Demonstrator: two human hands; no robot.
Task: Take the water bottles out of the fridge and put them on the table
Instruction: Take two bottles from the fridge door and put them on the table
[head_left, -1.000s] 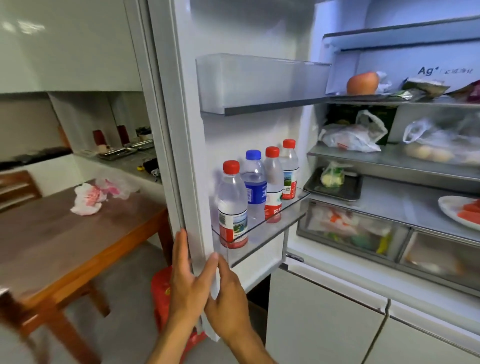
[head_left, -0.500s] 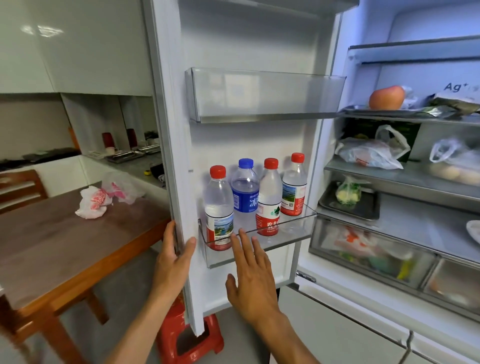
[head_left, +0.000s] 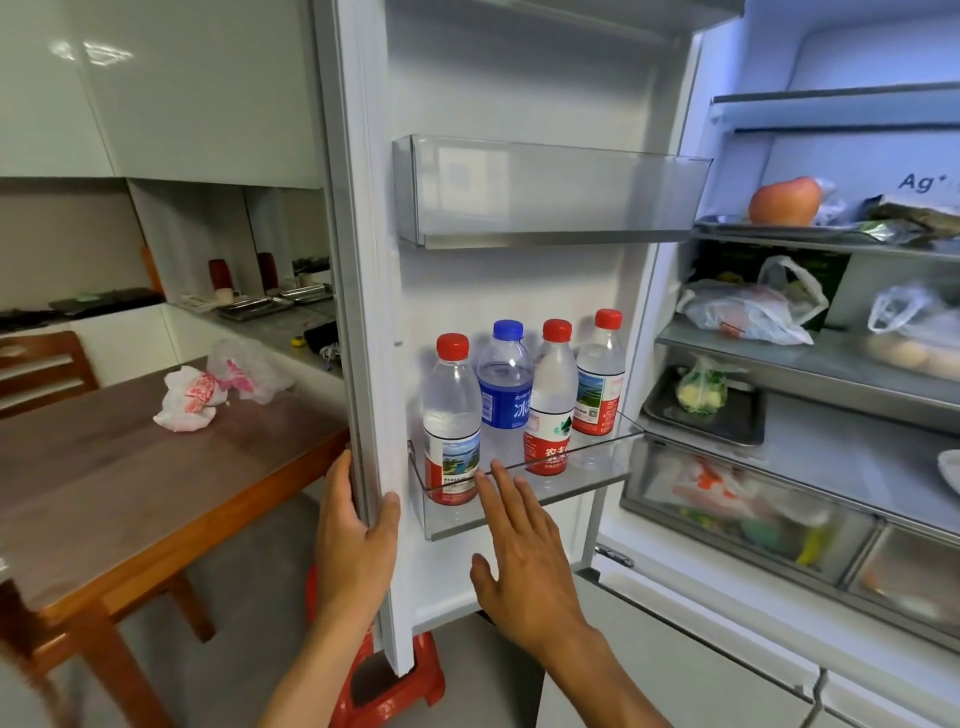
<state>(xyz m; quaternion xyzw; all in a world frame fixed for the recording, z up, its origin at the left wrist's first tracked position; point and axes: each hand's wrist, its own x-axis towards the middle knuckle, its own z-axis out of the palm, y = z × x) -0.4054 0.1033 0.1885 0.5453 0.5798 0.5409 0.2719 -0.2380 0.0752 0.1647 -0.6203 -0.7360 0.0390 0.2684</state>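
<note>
Several water bottles stand upright in the lower door shelf (head_left: 524, 514) of the open fridge door (head_left: 498, 291): a red-capped bottle (head_left: 451, 415) at the left, a blue-capped bottle (head_left: 506, 384), then two more red-capped ones (head_left: 551, 395) (head_left: 600, 379). My left hand (head_left: 356, 545) grips the door's outer edge. My right hand (head_left: 524, 556) is flat and open, fingers spread, its fingertips at the shelf's front just below the leftmost bottles. It holds nothing. The wooden table (head_left: 130, 467) stands to the left of the door.
Two crumpled plastic bags (head_left: 218, 389) lie on the table's far side. A red stool (head_left: 389, 686) sits on the floor under the door. An upper door shelf (head_left: 545, 197) is bare. The fridge interior at the right holds an apple (head_left: 784, 200), bagged food and trays.
The door has swung further open. My right hand left the door's edge and rose with spread fingers toward the bottle shelf. My left hand stays on the edge.
</note>
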